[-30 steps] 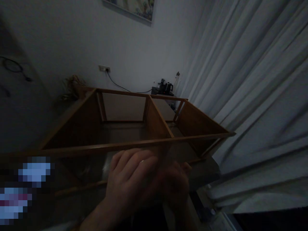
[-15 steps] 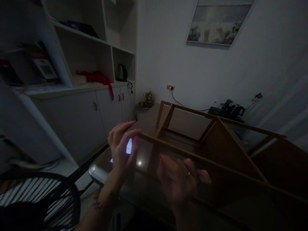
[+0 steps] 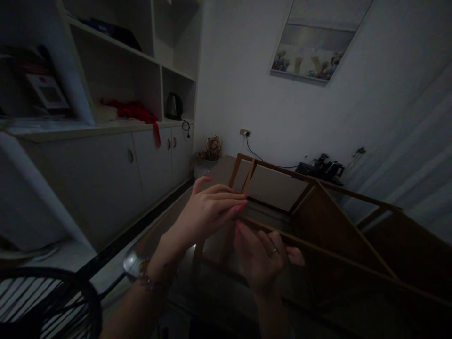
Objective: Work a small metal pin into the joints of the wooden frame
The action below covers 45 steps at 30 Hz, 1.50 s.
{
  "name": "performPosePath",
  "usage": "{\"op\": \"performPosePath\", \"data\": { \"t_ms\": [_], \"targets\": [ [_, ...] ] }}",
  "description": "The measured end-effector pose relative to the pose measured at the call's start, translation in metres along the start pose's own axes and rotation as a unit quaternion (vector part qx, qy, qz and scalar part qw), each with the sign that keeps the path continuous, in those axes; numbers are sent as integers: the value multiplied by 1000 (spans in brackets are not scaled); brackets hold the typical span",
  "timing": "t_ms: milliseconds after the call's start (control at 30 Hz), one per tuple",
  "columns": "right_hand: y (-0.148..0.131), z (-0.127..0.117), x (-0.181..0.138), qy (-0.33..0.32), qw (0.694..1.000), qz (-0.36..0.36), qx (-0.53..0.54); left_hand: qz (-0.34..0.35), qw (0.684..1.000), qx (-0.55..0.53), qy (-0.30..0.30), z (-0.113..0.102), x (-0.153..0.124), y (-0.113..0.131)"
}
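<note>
My left hand (image 3: 208, 212) reaches in from the left, back upward and little finger raised. Its other fingertips come together in a pinch close to my right fingertips. My right hand (image 3: 263, 256), with a ring on one finger, is curled in a pinch just below. Anything small between the fingertips is too dark to make out. Both hands are in front of a brown wooden frame (image 3: 282, 230) with crossbars and panels, lying across the table (image 3: 226, 165). Its near rail passes behind my hands.
A black slatted round object (image 3: 52, 301) stands at lower left. White cabinets (image 3: 99, 174) with shelves line the left wall, holding a kettle (image 3: 174, 106) and red cloth (image 3: 136, 111). Dark appliances (image 3: 321, 168) stand behind the frame. A socket (image 3: 245, 132) with a cord is on the wall.
My left hand has moved right, its fingertips now meeting those of my right hand. The lit spot that showed behind my left hand is covered. My right hand has barely moved.
</note>
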State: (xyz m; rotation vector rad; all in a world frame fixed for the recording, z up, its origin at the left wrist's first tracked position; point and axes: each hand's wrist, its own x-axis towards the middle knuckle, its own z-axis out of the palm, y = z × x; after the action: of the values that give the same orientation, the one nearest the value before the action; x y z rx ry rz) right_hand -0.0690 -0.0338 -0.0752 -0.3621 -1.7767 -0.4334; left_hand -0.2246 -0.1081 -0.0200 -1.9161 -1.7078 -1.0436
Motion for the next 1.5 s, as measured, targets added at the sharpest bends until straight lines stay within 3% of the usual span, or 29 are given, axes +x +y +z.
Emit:
{"op": "performPosePath", "data": {
  "t_ms": [167, 367, 667, 833, 1000, 1200, 1500],
  "targets": [
    [2, 6, -4, -1, 1000, -4, -11, 18, 996, -47, -69, -4, -1, -13],
    [0, 9, -2, -1, 1000, 5, -18, 71, 990, -74, -92, -5, 1, -21],
    [-6, 1, 6, -30, 999, 29, -20, 104, 982, -121, -100, 1, -4, -35],
    [-2, -2, 6, -44, 998, 23, -26, 95, 983, -116, -106, 4, -6, -36],
    [-1, -2, 6, -27, 997, 68, -37, 76, 985, -115, -102, 6, -7, -34],
    [-5, -11, 14, -89, 989, 95, -69, 76, 987, -103, -97, 6, -6, -32],
    [-2, -16, 14, -129, 987, 80, -60, 62, 996, -44, -54, 11, -8, -28]
  ]
}}
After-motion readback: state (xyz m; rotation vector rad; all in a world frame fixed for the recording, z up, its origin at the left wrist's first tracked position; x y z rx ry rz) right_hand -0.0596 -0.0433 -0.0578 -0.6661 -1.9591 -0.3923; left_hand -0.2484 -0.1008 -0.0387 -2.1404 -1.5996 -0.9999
